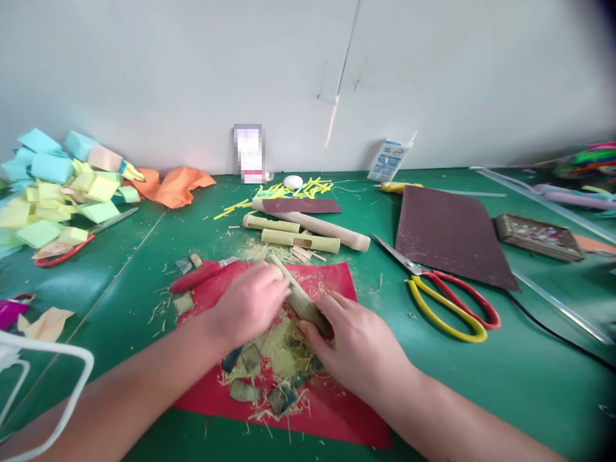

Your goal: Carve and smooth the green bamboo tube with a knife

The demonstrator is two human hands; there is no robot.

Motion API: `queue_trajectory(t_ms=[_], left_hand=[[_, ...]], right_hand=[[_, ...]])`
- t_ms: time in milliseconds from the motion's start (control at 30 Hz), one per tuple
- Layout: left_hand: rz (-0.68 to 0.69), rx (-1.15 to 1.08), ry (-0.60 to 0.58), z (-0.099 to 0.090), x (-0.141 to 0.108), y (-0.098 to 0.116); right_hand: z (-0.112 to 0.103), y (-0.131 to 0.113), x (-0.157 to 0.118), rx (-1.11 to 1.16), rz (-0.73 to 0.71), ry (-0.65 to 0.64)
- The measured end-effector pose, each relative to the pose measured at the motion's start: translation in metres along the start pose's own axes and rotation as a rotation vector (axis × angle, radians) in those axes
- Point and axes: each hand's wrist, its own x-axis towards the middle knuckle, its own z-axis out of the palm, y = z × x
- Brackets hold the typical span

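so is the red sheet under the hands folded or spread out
Spread out: the red sheet lies flat on the green table, both corners at picture right showing, with chips and shavings scattered over it.

the green table [543,378] bears a red sheet [356,417], bamboo tubes [276,237], scissors [416,270] and a dark brown sheet [445,234].

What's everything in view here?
Table: one, green, beneath
Held bamboo: one, pale, centre
Bamboo tubes: two, pale, behind
Stick: one, pale, behind tubes
Sheets: two, brown, right, back
Scissors: two, yellow-red right, red left
Knife: one, red-handled, left
Mat: one, red, centre
Scraps: many, greenish, on mat
Folded papers: many, pastel, left
Crumpled sheet: one, orange, back
Strips: many, yellow, back
Packet: one, blue-white, back
Box: one, brown, right
Frame: one, white, left
Left hand: one, bare, at bamboo
Right hand: one, bare, on bamboo
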Motion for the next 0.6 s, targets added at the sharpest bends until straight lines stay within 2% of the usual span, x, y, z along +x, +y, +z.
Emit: queue_trajectory(t_ms=[67,167,300,467,600], left_hand=[[0.004,-0.025,-0.006,0.0006,-0.0005,0.0042],[-0.019,-0.010,0.066,0.0012,-0.0010,0.0067],[0.021,-0.062,-0.017,0.0012,-0.0022,0.0043],[-0.035,0.005,0.086,0.0011,-0.0023,-0.0016],[0.042,-0.051,-0.010,0.0021,-0.0029,0.0048]], right_hand=[[-0.0002,-0.0004,0.0001,-0.002,0.001,0.000],[0.0003,-0.0010,-0.0005,-0.017,0.003,0.014],[0.0015,-0.0014,-0.0009,-0.016,-0.008,0.011],[0.0013,-0.0011,-0.0006,-0.030,-0.005,0.021],[0.0010,0.0001,-0.0007,-0.016,-0.012,0.003]])
